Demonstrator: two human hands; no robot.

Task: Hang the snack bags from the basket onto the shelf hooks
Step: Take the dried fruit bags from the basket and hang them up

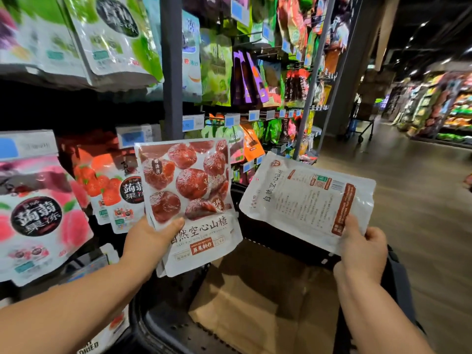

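My left hand (150, 238) grips a white snack bag (189, 200) printed with red hawthorn fruit, upright, its front toward me, with another bag edge showing behind it. My right hand (362, 251) holds a second white snack bag (306, 198) by its lower corner, its printed back facing me and tilted sideways. Both bags hover above the dark basket (163, 320), whose bottom is lined with brown cardboard (255, 302). The shelf (172, 72) with its hooks stands to the left and ahead, full of hanging bags.
Pink and red jelly bags (38, 215) hang close at the left, green bags (115, 34) above them. Price tags (232, 121) line the hook rails. An aisle with a wooden floor (408, 187) runs to the right, with a cart (362, 126) far off.
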